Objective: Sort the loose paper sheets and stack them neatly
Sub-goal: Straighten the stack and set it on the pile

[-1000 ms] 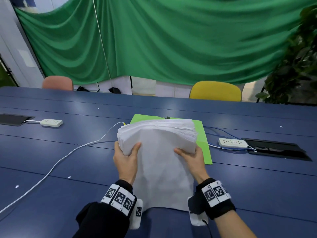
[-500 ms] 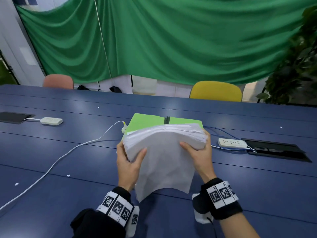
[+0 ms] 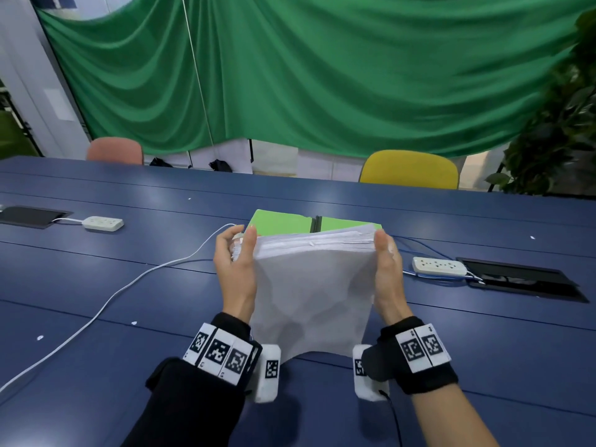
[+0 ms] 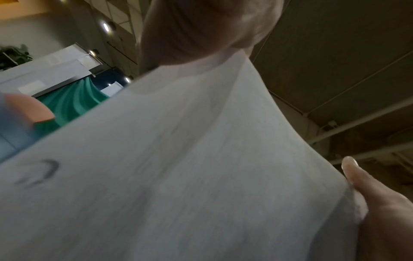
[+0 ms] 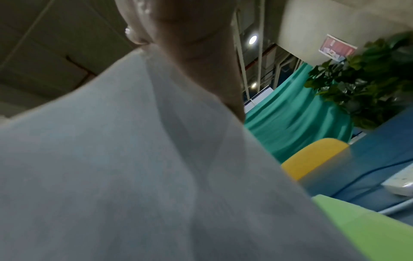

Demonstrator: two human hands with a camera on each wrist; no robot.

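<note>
A thick stack of white paper sheets (image 3: 314,285) stands nearly upright above the blue table (image 3: 96,301), bottom edge near the table surface. My left hand (image 3: 237,269) grips its left side, thumb on the near face, fingers curled behind. On the other side my right hand (image 3: 387,272) holds the stack's right edge the same way. Both wrist views are mostly filled by the paper (image 4: 178,167) (image 5: 123,167); a thumb shows in the left wrist view. A green folder (image 3: 283,222) lies flat just behind the stack.
A white cable (image 3: 113,295) runs across the table's left half. Power strips lie at left (image 3: 102,223) and right (image 3: 439,265), each by a dark table hatch (image 3: 522,280). Pink (image 3: 115,150) and yellow (image 3: 409,169) chairs stand behind the table; a plant (image 3: 554,124) is at right.
The stack has been tipped up from lying flat to nearly upright, and both hands have slid from its near corners to its side edges.
</note>
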